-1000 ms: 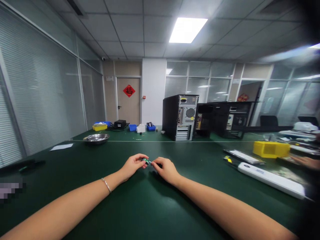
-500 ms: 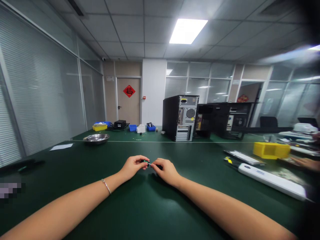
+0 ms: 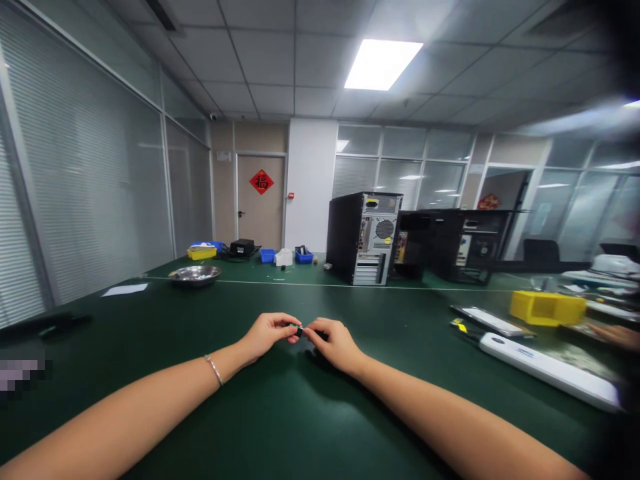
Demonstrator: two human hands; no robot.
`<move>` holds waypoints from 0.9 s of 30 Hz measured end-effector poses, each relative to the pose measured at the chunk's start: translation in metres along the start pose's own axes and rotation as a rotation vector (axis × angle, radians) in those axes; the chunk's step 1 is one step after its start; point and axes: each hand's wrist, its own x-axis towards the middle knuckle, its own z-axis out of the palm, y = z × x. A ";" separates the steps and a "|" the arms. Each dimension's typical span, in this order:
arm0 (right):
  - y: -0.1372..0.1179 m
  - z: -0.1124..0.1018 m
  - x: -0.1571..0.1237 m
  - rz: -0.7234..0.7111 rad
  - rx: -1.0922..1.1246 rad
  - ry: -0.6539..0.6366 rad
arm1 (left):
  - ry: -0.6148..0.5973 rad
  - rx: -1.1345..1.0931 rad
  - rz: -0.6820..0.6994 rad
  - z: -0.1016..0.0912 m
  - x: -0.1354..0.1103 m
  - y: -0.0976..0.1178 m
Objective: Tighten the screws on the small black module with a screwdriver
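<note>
My left hand (image 3: 265,337) pinches a small dark part with a bit of green (image 3: 299,331) between thumb and fingertips, just above the table. Its exact kind is too small to make out. From the other side, my right hand (image 3: 335,343) has its thumb and forefinger closed at the right end of the same part. Whatever lies between the right fingertips is hidden. A bracelet (image 3: 214,369) circles my left wrist. Beneath both hands is the dark green tabletop (image 3: 280,413).
At the left stand a metal bowl (image 3: 196,276) and a white sheet (image 3: 125,289). Computer towers (image 3: 367,240) rise at the back. On the right lie a white power strip (image 3: 547,370), a flat panel (image 3: 493,321) and a yellow bin (image 3: 547,308); another person's hand (image 3: 617,335) is beyond.
The small part has turned between my fingers, showing more of its dark side, and my right fingertips sit closer to it. The view has shifted slightly.
</note>
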 end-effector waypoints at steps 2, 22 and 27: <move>0.000 0.001 0.000 0.004 0.018 0.006 | 0.001 -0.025 -0.017 0.000 0.000 -0.001; 0.001 0.003 0.003 0.145 0.016 0.086 | -0.219 0.786 0.275 0.007 -0.002 -0.002; 0.003 0.004 0.003 0.129 0.024 0.070 | -0.209 0.827 0.292 0.008 -0.003 -0.001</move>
